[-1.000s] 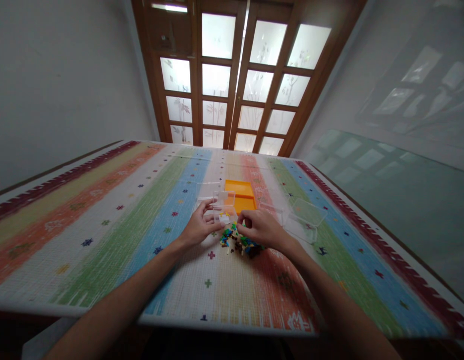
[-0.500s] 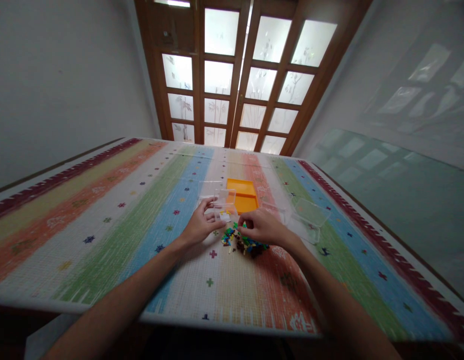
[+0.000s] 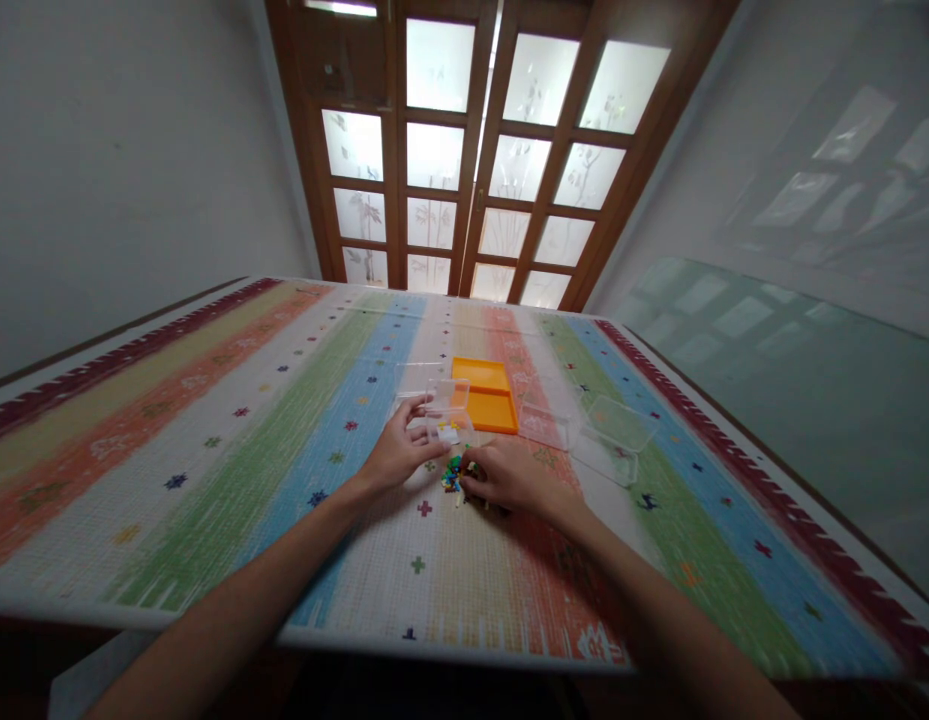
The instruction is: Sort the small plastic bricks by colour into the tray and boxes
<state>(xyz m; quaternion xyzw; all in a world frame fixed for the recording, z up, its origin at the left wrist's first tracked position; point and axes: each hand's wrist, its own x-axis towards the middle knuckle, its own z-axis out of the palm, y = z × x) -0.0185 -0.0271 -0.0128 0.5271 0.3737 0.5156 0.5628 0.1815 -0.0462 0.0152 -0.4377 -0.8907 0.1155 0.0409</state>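
Note:
My left hand (image 3: 395, 446) is curled around the left side of a small clear plastic box (image 3: 456, 418) with its lid raised. A few yellow and white pieces (image 3: 449, 434) lie inside the box. Just in front of it is a heap of tiny coloured building bricks (image 3: 452, 474), in green, blue, yellow and dark tones. My right hand (image 3: 507, 474) reaches down into this heap with its fingertips pressed together, covering most of the bricks. Whatever is between those fingers is too small and hidden to name.
An open orange case (image 3: 490, 410) lies behind the heap. To the right are another open clear box (image 3: 614, 440) and a clear tray (image 3: 545, 426). A striped, patterned cloth (image 3: 284, 480) covers the table, and wooden glazed doors (image 3: 464, 150) stand beyond its far edge.
My right hand has come down and slightly left, from above the bricks onto the heap, hiding more of it. My left hand stays at the clear box.

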